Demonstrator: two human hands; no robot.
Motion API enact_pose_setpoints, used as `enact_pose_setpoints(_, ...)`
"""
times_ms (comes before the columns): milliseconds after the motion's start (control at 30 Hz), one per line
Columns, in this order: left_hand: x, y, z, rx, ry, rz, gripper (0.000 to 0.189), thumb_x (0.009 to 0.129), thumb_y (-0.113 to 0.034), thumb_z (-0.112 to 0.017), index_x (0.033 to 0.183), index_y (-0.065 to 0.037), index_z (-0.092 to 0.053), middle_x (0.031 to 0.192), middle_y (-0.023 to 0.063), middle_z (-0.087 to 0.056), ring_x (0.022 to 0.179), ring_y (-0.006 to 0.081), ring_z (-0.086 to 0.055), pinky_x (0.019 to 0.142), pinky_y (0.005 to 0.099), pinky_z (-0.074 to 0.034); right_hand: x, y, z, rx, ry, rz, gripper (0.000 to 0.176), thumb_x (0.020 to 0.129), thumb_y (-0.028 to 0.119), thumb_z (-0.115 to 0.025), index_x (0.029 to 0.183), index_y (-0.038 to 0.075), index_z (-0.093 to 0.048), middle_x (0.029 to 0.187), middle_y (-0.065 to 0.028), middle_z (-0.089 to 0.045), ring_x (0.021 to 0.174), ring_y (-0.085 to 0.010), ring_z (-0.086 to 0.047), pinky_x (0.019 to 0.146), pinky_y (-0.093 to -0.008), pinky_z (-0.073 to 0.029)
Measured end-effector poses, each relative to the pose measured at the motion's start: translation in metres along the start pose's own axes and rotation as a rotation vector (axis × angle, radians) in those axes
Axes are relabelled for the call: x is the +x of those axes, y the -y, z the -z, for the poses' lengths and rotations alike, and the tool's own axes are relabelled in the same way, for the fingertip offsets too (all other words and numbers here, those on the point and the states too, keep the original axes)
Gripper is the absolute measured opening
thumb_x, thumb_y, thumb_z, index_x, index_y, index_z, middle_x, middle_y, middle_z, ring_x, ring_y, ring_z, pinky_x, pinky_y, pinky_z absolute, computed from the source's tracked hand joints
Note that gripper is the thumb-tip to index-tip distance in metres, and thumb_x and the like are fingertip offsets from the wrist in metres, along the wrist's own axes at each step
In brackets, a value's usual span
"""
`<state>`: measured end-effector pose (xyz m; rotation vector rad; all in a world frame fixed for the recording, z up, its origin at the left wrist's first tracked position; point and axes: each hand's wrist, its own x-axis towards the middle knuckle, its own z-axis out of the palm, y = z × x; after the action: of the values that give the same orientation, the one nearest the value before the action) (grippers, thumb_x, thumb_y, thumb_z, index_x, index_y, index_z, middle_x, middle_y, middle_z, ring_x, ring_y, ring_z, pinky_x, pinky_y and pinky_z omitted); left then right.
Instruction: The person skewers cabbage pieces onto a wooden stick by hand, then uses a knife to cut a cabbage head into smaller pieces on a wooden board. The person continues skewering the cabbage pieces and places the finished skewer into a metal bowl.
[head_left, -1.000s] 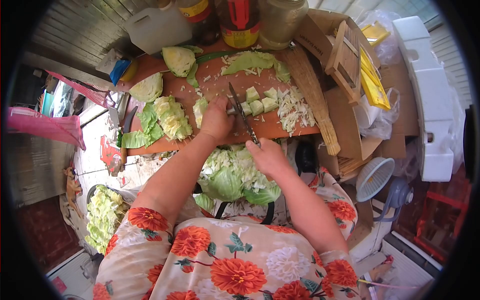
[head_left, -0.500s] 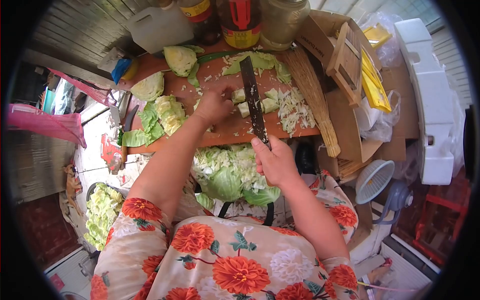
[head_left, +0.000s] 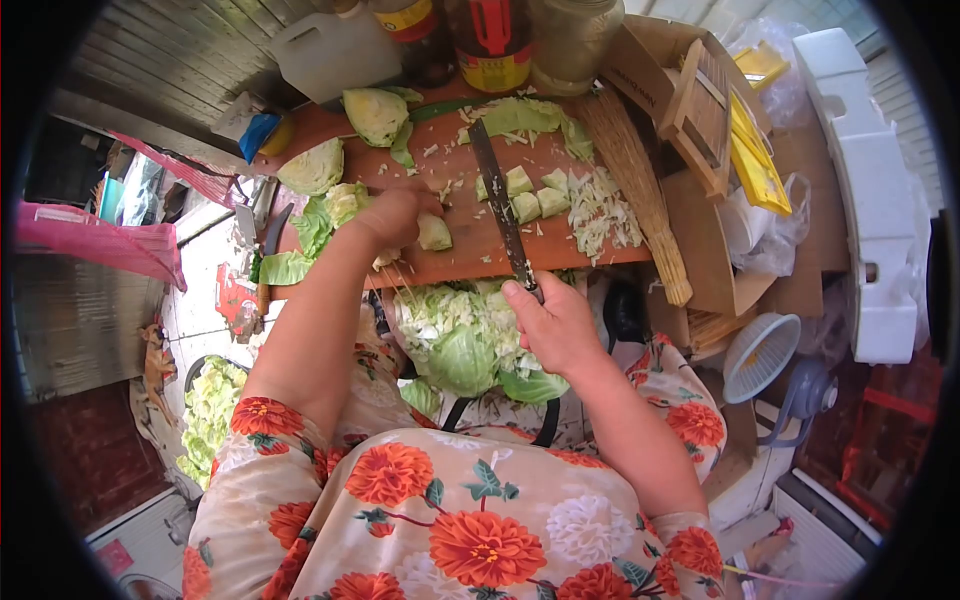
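Note:
My right hand is closed round the handle of a long dark cleaver, its blade pointing away over the orange-brown cutting board. Bits of cabbage cling to the blade. On the board's left half, my left hand is bent downward beside a pale cabbage chunk; its fingers are partly hidden and blurred. Small scraps show below it at the board's near edge. Several cut cabbage pieces lie right of the blade, beside shredded cabbage.
Cabbage halves sit at the board's back left. A full heap of cabbage leaves is below the near edge. Bottles line the back; a straw whisk, a cardboard box and a wooden slicer are to the right.
My left hand has moved left and toward the board's near edge, and scraps now appear below it. The chunks near the blade lie apart. The cleaver stays in my right hand.

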<state>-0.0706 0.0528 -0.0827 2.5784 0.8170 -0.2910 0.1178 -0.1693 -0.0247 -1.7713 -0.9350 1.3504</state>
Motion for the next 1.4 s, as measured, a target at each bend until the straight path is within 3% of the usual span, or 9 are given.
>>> enact_pose_setpoints(167,-0.006,-0.029,0.013,-0.415,0.164,0.442,0.049,0.064,-0.015,-0.080,0.109,-0.009,-0.062,0.104,0.0165,-0.065,0.098,0.0327,-0.062,0.087,0.0354,-0.048,0.005,-0.009,-0.004,-0.045,0.039,-0.018,0.044,0.090,0.041,-0.056,0.096,-0.003,-0.059,0.076,-0.0185,-0.063,0.073,-0.0344,-0.061,0.069,-0.0411,-0.046)
enact_pose_setpoints(233,-0.008,-0.035,0.001,-0.426,0.130,0.468,0.050,0.065,-0.019,-0.081,0.109,-0.007,-0.060,0.102,0.0174,-0.064,0.094,0.0310,-0.064,0.082,0.0364,-0.050,0.006,-0.014,-0.008,-0.050,0.046,-0.009,0.036,0.092,0.036,-0.059,0.087,0.001,-0.053,0.060,-0.0014,-0.051,0.047,-0.0098,-0.051,0.044,-0.0259,-0.042)
enact_pose_setpoints(267,-0.009,-0.039,-0.004,-0.437,0.096,0.493,0.051,0.067,-0.022,-0.082,0.108,-0.005,-0.058,0.100,0.0183,-0.064,0.089,0.0294,-0.065,0.078,0.0375,-0.053,0.006,-0.016,-0.010,-0.049,0.047,-0.007,0.036,0.092,0.036,-0.059,0.087,0.001,-0.053,0.060,-0.0014,-0.051,0.047,-0.0098,-0.051,0.044,-0.0259,-0.042)
enact_pose_setpoints(333,-0.012,-0.058,0.001,-0.600,0.129,0.605,0.053,0.068,-0.026,-0.082,0.108,-0.003,-0.056,0.097,0.0176,-0.064,0.082,0.0273,-0.066,0.069,0.0373,-0.054,0.007,-0.021,-0.015,-0.119,0.078,-0.147,0.047,0.090,0.042,-0.055,0.088,-0.005,-0.057,0.078,-0.0227,-0.062,0.080,-0.0387,-0.061,0.074,-0.0440,-0.046)
enact_pose_setpoints(467,-0.017,-0.071,-0.008,-0.881,0.089,0.706,0.051,0.073,-0.032,-0.080,0.103,-0.002,-0.053,0.085,0.0134,-0.062,0.061,0.0214,-0.066,0.049,0.0340,-0.055,0.008,-0.033,-0.026,-0.092,0.083,-0.178,0.046,0.090,0.042,-0.055,0.085,-0.004,-0.055,0.075,-0.0218,-0.062,0.070,-0.0342,-0.062,0.069,-0.0421,-0.047)
enact_pose_setpoints(633,-0.015,-0.060,-0.017,-1.086,0.086,0.834,0.038,0.079,-0.030,-0.074,0.097,-0.002,-0.056,0.076,0.0101,-0.061,0.060,0.0231,-0.066,0.050,0.0344,-0.056,0.003,-0.023,-0.032,0.115,0.169,-0.384,0.034,0.092,0.035,-0.056,0.092,0.002,-0.052,0.069,-0.0037,-0.053,0.049,-0.0124,-0.051,0.044,-0.0279,-0.045)
enact_pose_setpoints(1267,-0.006,-0.063,-0.030,-1.259,0.042,0.895,0.023,0.086,-0.016,-0.066,0.089,0.001,-0.051,0.071,0.0131,-0.057,0.059,0.0294,-0.065,0.052,0.0413,-0.058,0.011,-0.016,-0.043,0.157,0.240,-0.401,0.037,0.091,0.033,-0.051,0.090,-0.004,-0.052,0.070,-0.0128,-0.057,0.049,-0.0178,-0.056,0.044,-0.0338,-0.047)
enact_pose_setpoints(1333,-0.005,-0.060,-0.034,-1.269,0.044,0.896,0.023,0.086,-0.017,-0.067,0.089,0.000,-0.052,0.072,0.0130,-0.057,0.057,0.0289,-0.064,0.050,0.0407,-0.057,0.024,-0.032,-0.056,0.078,0.207,-0.399,0.040,0.091,0.035,-0.051,0.091,-0.005,-0.054,0.074,-0.0205,-0.061,0.059,-0.0284,-0.062,0.056,-0.0404,-0.050)
enact_pose_setpoints(1400,-0.005,-0.058,-0.035,-1.274,0.041,0.896,0.025,0.085,-0.019,-0.068,0.090,0.000,-0.052,0.072,0.0129,-0.058,0.055,0.0284,-0.064,0.049,0.0401,-0.056,0.032,-0.065,-0.081,0.025,0.097,-0.270,0.036,0.091,0.033,-0.053,0.091,-0.002,-0.052,0.071,-0.0137,-0.057,0.053,-0.0225,-0.058,0.050,-0.0361,-0.047)
